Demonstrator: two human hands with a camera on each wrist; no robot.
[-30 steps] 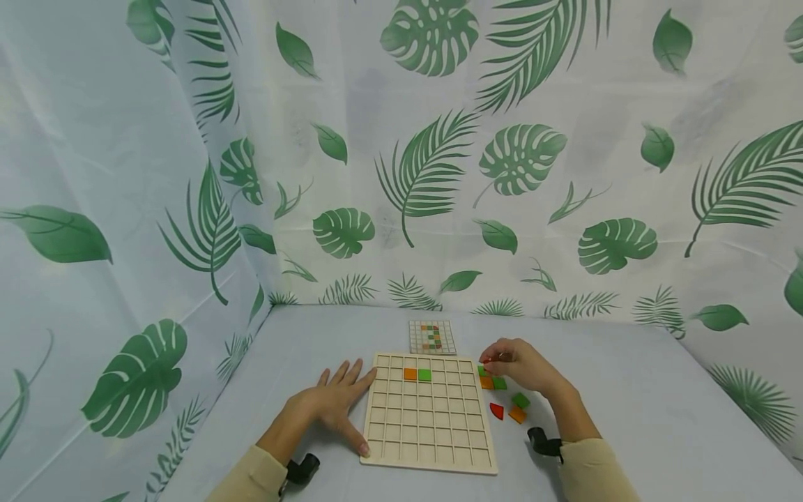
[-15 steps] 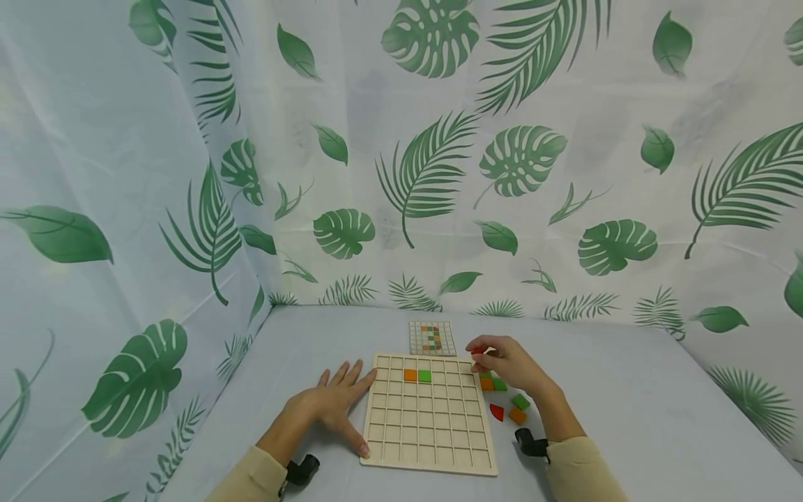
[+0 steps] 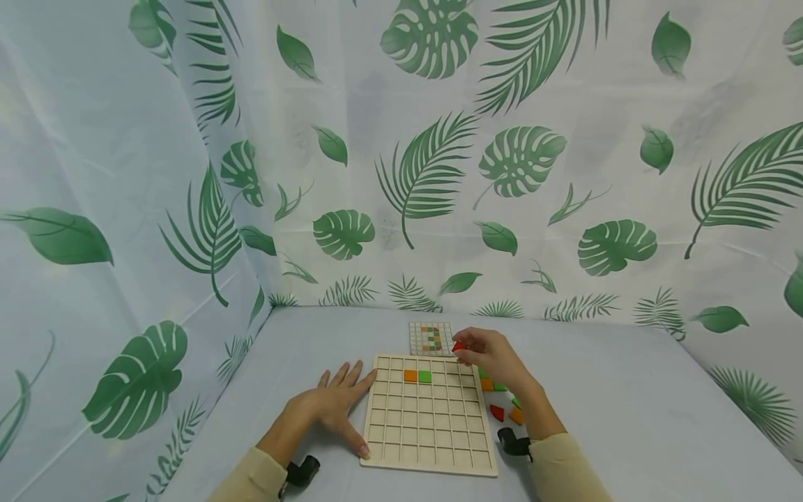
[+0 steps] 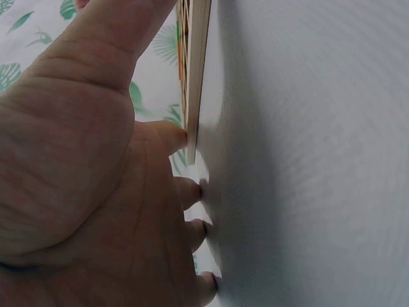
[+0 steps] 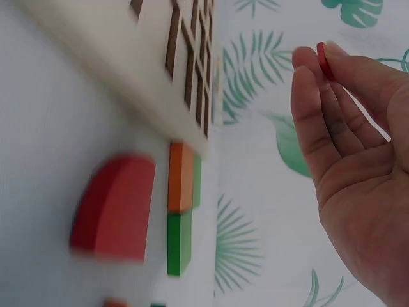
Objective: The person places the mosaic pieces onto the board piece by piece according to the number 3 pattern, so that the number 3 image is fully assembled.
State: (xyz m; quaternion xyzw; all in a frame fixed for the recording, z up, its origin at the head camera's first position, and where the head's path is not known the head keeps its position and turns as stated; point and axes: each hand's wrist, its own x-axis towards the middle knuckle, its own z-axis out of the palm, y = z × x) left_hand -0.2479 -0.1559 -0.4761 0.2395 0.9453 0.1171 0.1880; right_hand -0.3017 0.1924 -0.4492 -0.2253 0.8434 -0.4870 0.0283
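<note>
A wooden grid board (image 3: 429, 438) lies flat on the table, with an orange tile (image 3: 410, 375) and a green tile (image 3: 424, 376) side by side in its second row. My right hand (image 3: 486, 354) hovers over the board's far right corner and pinches a small red tile (image 3: 458, 346) (image 5: 323, 59) between thumb and fingertips. My left hand (image 3: 330, 403) lies flat on the table, its fingers spread against the board's left edge (image 4: 197, 77). A small pattern card (image 3: 431, 337) lies just beyond the board.
Loose tiles lie right of the board: a red quarter-round tile (image 3: 497, 412) (image 5: 115, 206), an orange tile (image 3: 517, 415) and green and orange tiles (image 5: 181, 211) partly hidden under my right wrist. Leaf-print cloth walls (image 3: 401, 160) enclose the grey table (image 3: 627, 404) on three sides.
My right hand has lifted from the loose tiles with the red tile and moved left and away, to above the board's far right corner. The left hand has stayed put.
</note>
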